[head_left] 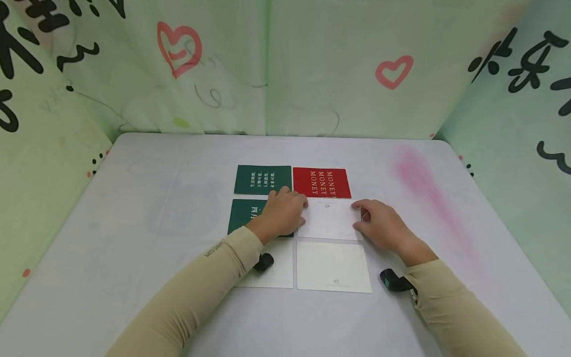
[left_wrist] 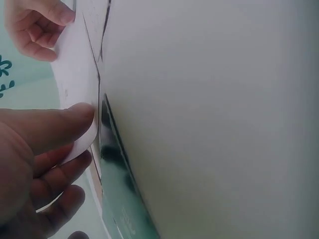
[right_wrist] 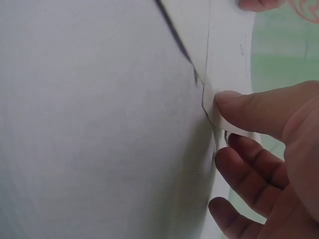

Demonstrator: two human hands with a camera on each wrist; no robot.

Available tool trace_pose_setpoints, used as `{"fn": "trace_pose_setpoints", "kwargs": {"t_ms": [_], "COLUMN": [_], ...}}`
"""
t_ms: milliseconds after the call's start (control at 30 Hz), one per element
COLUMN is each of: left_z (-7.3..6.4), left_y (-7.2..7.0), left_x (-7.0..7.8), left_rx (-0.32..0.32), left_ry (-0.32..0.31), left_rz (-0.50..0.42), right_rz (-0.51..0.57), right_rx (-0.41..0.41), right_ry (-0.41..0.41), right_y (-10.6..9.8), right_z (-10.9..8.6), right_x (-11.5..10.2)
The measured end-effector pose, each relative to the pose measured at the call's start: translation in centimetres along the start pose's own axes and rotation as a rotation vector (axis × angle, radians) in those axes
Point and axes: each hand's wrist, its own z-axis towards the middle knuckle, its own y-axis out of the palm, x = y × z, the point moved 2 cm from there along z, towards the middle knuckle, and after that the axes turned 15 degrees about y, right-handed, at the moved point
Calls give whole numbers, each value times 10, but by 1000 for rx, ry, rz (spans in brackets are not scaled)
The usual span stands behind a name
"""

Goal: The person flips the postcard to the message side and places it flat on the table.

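A white card (head_left: pixel 331 224) with tiny print near its far edge lies in the middle row, right column, of a small grid of cards. My left hand (head_left: pixel 283 212) pinches its left edge, thumb on top and fingers behind in the left wrist view. At the right edge, my right hand (head_left: pixel 384 227) pinches the same card between thumb (right_wrist: pixel 234 102) and fingers. Under my left hand and wrist, a dark green card (head_left: pixel 243 214) with white characters is partly covered.
Behind lie another green card (head_left: pixel 263 179) and a red card (head_left: pixel 322 183) reading MONEY. In front are a cream card (head_left: pixel 333 267) and a white card (head_left: pixel 278 272) partly hidden by my left sleeve. Printed green cloth (head_left: pixel 303 109) surrounds the white table (head_left: pixel 169 258).
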Motion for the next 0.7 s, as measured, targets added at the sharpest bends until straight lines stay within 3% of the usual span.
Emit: {"fn": "trace_pose_setpoints", "kwargs": {"t_ms": [700], "left_z": [-3], "left_y": [3], "left_x": [-2], "left_rx": [-12], "left_ry": [34], "left_rz": [29], "right_rz": [-33], "right_rx": [-42], "right_ry": [23], "right_y": [-3], "right_z": [-1], "right_x": [-2]}}
